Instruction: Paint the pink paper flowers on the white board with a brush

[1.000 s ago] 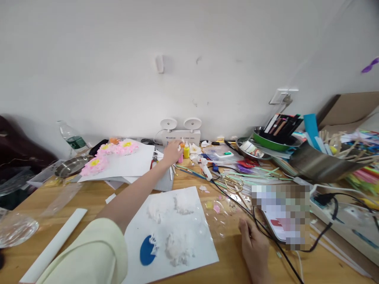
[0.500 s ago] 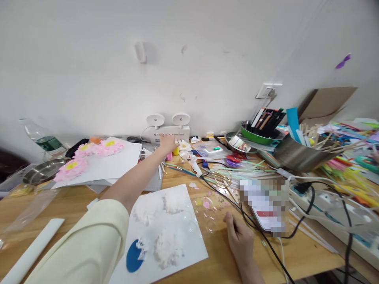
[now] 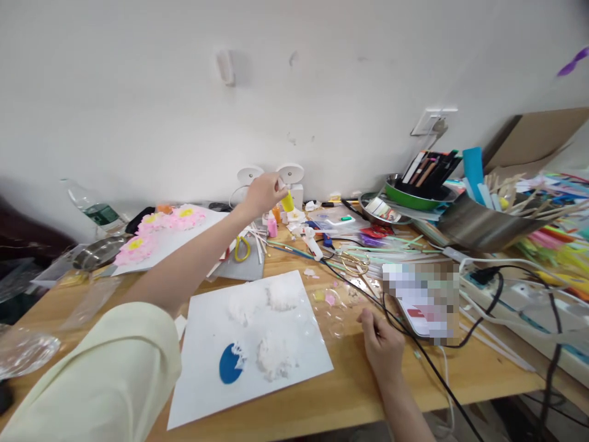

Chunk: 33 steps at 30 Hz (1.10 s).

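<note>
My left hand (image 3: pixel 265 195) is closed round the white top of a small yellow bottle (image 3: pixel 288 201), held up over the back of the table. Just below it stand a pink bottle (image 3: pixel 272 226) and an orange one (image 3: pixel 277 213). My right hand (image 3: pixel 383 345) rests on the table near the phone, fingers curled in; whether anything is inside I cannot see. Between my arms lies a white sheet (image 3: pixel 207 393) bearing fluffy white clumps (image 3: pixel 275 355) and a blue oval (image 3: pixel 229 364) partly covered with white bits.
Pink flowers with yellow centres (image 3: pixel 138 245) lie on paper at left. A glue gun (image 3: pixel 313 244), gold scissors (image 3: pixel 352 262) and a phone (image 3: pixel 421 307) sit right of centre. A black cable (image 3: pixel 400 344) crosses the table. A power strip (image 3: pixel 515 307) lies at right.
My left hand has lifted the yellow bottle from among the items by the wall. The view has shifted a little; my right hand stays on the table.
</note>
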### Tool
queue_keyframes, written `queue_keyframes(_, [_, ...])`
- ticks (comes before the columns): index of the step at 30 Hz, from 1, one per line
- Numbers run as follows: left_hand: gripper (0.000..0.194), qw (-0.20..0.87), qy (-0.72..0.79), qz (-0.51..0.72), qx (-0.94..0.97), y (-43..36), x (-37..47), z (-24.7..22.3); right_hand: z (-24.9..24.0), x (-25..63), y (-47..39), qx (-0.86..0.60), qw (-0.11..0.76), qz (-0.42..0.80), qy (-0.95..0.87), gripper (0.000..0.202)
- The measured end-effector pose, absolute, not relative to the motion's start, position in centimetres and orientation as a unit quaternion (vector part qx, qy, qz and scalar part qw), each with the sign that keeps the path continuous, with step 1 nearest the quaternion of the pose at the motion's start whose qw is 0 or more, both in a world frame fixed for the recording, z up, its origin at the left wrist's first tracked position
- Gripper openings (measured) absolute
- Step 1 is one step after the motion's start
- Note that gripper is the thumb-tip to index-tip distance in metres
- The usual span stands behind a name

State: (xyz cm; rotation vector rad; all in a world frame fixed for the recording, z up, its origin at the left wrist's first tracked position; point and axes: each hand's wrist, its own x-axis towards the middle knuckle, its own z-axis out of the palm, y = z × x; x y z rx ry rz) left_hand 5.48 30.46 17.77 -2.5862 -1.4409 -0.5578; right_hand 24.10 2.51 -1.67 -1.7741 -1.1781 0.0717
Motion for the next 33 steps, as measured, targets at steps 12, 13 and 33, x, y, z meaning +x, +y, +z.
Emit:
queue_keyframes(12, [0.016,-0.238,-0.125,-0.176,-0.947,8.5,0.4,16.7,4.3,17.2,-1.4,-0.451,0.524,0.357,-0.628,0.064])
queue_keyframes(13, [0.016,-0.257,-0.135,-0.187,-0.938,7.5,0.0,15.9,4.3,16.5,-1.7,-0.442,0.511,0.395,-0.622,0.060])
queue_keyframes(33, [0.034,-0.436,-0.354,-0.289,-0.776,4.1,-1.3,10.7,4.0,12.0,-1.4,-0.475,0.565,0.291,-0.609,0.027])
